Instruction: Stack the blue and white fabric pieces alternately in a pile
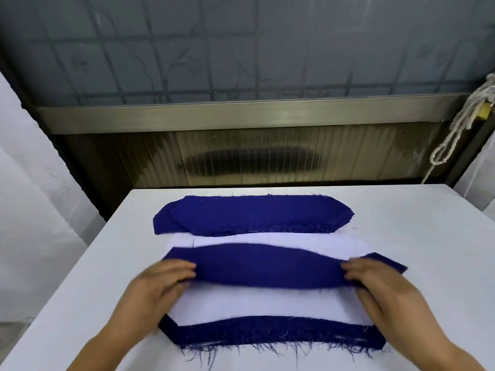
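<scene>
Head view, single frame.

White worktop (417, 236), both hands in the near half.

Left hand (163, 277): grip closed on the left end of a blue fabric piece (267, 266). Fingers curl over the top of the cloth; thumb hidden underneath, so the exact pinch cannot be made out.

Right hand (375, 279): grip closed on the right end of the same piece, fingers curled over its edge. A short pointed tip of the blue cloth pokes out past the right hand, toward the right.

The held piece spans between the two hands, long axis left to right, its middle bowed and wider than its ends. Whether it touches the layer below or is just above it: cannot tell.

Directly beneath it: a white fabric piece (254, 303), flat, showing both on the far side and the near side of the held piece.

Under the white piece: another blue piece (281, 336), visible as a band along the near edge with a frayed, thready hem, and an angled corner at the left.

Far side of the worktop: a separate heap of blue fabric pieces (251, 214), overlapped, edges not aligned at the left end. Its near edge lies just beside the white piece.

Background: a metal-framed window (241, 116); a white rope (455, 135) hangs at the right.
</scene>
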